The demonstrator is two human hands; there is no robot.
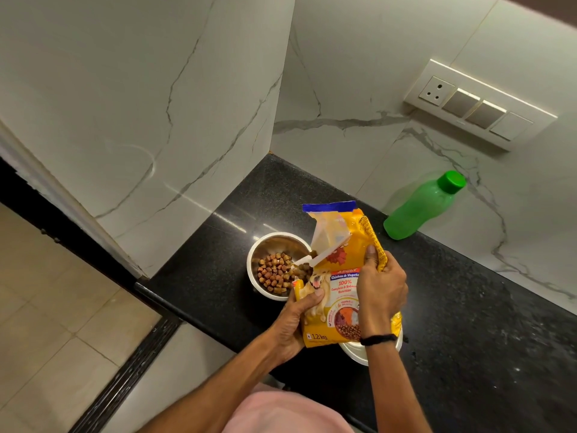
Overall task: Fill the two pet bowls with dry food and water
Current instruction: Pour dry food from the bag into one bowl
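A yellow dry-food bag (342,285) is tilted left over a steel bowl (265,245) on the black counter, its torn corner above the bowl. Brown kibble (274,273) covers part of the bowl's bottom, and pieces are at the bag's mouth. My left hand (296,320) grips the bag's lower left edge. My right hand (381,285) grips its right side near the top. A second bowl (356,353) sits close to me, mostly hidden under the bag and my right wrist. A green water bottle (421,210) with its cap on stands against the back wall.
The black counter (468,307) ends in a corner between two marble walls, with its front edge just left of the bowls. A socket and switch panel (477,104) is on the right wall. Tiled floor (46,292) lies far below on the left.
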